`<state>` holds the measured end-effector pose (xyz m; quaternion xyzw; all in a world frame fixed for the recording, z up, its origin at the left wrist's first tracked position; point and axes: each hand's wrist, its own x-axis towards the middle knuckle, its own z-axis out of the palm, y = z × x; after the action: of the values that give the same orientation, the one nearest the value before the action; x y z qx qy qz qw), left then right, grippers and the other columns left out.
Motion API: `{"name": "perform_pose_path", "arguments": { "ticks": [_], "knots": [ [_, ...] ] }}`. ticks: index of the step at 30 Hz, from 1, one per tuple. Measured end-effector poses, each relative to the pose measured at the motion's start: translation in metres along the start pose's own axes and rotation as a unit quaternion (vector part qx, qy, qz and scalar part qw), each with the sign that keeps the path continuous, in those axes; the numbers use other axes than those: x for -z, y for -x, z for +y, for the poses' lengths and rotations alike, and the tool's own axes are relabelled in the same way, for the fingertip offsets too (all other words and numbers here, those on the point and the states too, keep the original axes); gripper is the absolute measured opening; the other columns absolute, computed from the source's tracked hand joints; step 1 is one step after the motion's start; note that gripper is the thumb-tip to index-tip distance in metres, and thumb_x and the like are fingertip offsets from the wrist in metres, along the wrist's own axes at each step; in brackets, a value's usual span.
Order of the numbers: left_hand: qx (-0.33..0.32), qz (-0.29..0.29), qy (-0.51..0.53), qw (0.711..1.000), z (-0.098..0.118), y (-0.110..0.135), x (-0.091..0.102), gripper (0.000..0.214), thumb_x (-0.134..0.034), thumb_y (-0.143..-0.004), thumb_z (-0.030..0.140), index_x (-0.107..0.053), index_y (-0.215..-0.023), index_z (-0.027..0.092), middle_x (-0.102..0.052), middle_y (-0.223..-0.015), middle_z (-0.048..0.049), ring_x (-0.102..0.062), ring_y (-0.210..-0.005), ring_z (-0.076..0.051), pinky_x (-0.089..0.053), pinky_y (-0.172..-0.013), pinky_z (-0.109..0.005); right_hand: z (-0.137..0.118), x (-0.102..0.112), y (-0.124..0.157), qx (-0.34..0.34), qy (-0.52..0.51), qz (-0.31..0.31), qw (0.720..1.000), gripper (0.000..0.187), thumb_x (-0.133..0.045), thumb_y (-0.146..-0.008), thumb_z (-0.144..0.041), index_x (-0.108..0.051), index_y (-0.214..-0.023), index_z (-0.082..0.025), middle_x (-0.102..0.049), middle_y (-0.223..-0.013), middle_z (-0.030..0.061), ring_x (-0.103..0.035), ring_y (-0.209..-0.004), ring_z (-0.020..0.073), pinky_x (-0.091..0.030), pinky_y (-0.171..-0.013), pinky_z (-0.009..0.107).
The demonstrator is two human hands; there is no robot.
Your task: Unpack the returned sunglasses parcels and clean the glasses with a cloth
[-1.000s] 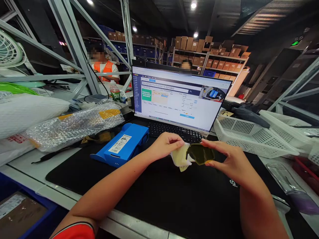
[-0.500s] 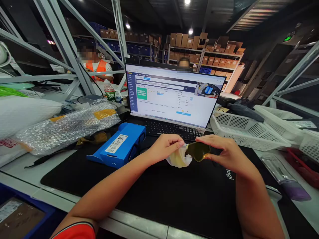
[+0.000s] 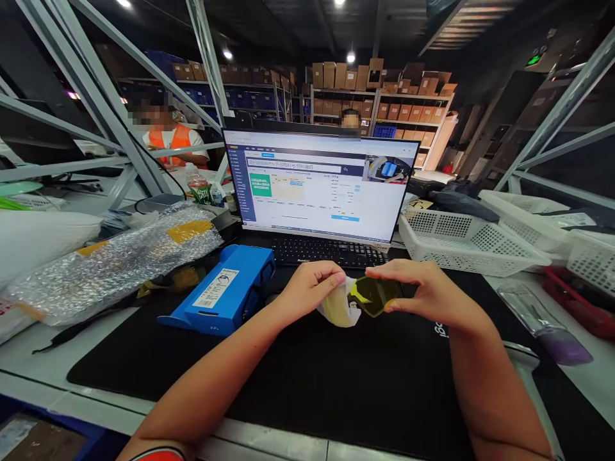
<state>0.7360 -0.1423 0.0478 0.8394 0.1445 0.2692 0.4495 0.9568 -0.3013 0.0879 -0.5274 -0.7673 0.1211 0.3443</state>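
More yellow shows on the lens (image 3: 379,297) than before; I see the left hand (image 3: 314,285) pinching the cloth (image 3: 337,310), the right hand (image 3: 430,291) pinching the lens, thumb low.

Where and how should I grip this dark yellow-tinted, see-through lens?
The lens looks thin and broad, so likely best by its top and bottom edges, from the right, as your right hand does: fingers above, thumb below, sparing its face. The crumpled pale wrap in your left hand is at its left end.
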Motion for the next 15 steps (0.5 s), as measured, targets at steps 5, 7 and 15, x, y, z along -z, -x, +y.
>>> {"name": "perform_pose_path", "arguments": {
  "ticks": [5,7,15],
  "knots": [
    [0.01,0.007,0.058,0.998,-0.001,0.0,0.002,0.04,-0.059,-0.09,0.051,-0.07,-0.079,0.014,-0.067,-0.074,-0.0032,-0.058,-0.068,-0.014,-0.043,-0.061,-0.022,0.003,0.006,0.002,-0.003,0.004,0.049,0.999,0.056,-0.084,-0.079,-0.032,-0.068,-0.132,-0.031,-0.075,-0.123,0.0039,-0.07,-0.112,0.0234,-0.056,-0.099,0.035],
    [0.027,-0.007,0.104,0.994,-0.002,0.0,0.003,0.039,-0.066,-0.086,0.053,-0.072,-0.085,0.014,-0.069,-0.077,-0.0043,-0.06,-0.069,-0.015,-0.046,-0.062,-0.022,0.006,0.005,0.003,-0.039,-0.009,0.06,0.997,0.058,-0.086,-0.076,-0.032,-0.069,-0.131,-0.03,-0.075,-0.122,0.0042,-0.072,-0.109,0.0237,-0.058,-0.097,0.036],
    [0.084,-0.018,0.172,0.981,-0.006,0.0,0.001,0.038,-0.075,-0.081,0.052,-0.076,-0.088,0.014,-0.074,-0.078,-0.0056,-0.064,-0.067,-0.014,-0.047,-0.06,-0.021,0.001,-0.01,-0.005,-0.051,-0.002,0.034,0.998,0.058,-0.082,-0.078,-0.025,-0.066,-0.134,-0.028,-0.074,-0.123,0.0059,-0.07,-0.112,0.025,-0.058,-0.097,0.04]
  ]
}}
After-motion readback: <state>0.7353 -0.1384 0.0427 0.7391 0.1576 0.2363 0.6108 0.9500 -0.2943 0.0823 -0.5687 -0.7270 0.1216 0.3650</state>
